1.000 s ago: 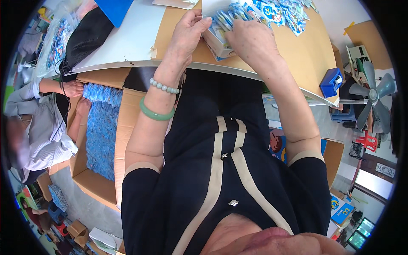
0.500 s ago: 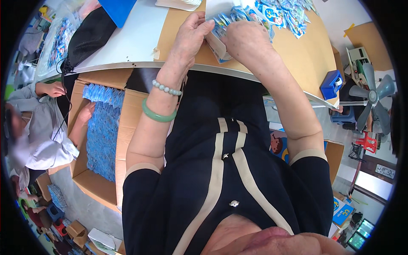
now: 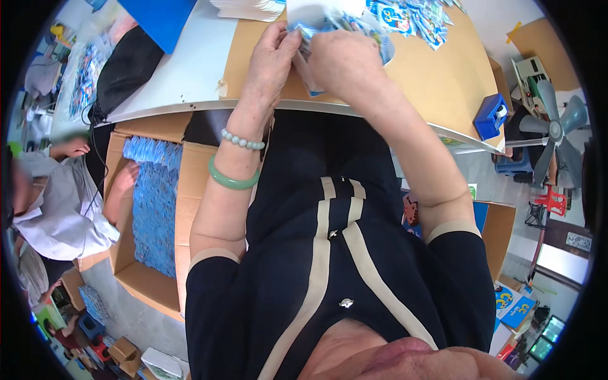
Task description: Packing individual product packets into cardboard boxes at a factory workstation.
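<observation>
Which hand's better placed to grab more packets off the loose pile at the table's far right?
Right, probably. The right hand lies nearest the loose pile, just beyond it on the brown table. The left hand sits further left, and both hands grip the packet bundle between them.

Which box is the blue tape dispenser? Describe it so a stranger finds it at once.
Start at the brown cardboard-covered table in front of the person and follow its near edge to the person's right. The blue tape dispenser sits at that corner, well clear of both hands. It is the only solid, boxy blue thing there; the blue-and-white packets farther back are flat and printed.
</observation>
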The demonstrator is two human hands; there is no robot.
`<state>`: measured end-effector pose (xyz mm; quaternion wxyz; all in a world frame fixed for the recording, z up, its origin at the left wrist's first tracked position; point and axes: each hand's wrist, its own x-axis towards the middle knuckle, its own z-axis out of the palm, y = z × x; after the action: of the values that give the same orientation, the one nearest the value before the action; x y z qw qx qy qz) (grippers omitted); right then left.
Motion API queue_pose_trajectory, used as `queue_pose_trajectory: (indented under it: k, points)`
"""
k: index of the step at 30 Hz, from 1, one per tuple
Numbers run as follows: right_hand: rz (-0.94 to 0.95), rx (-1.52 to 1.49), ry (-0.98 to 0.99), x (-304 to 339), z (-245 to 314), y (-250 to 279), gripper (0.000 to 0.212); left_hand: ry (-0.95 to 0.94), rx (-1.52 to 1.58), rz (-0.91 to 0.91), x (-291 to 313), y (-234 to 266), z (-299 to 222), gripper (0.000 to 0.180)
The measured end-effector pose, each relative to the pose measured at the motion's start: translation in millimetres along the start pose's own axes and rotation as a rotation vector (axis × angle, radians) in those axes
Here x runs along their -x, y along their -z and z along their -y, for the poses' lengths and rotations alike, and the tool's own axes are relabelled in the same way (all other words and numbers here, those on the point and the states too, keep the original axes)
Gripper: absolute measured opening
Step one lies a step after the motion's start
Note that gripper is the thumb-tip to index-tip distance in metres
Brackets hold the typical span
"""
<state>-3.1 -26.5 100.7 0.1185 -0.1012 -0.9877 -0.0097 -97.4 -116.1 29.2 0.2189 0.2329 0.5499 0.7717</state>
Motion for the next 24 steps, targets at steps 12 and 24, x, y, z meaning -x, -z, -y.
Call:
queue_pose_trajectory:
  k: [12, 24]
  points:
    - [-0.433, -0.423, -0.307, 37.8, -97.9, 4.0, 0.027, -0.860, -1.229, 0.049, 21.9, -21.3, -36.7, 0.019]
    - [-0.391, -0.123, -0.158, 38.1, -101.8, -35.8, 0.021, -0.531, -1.430, 0.228, 1.4, -23.7, -48.3, 0.011]
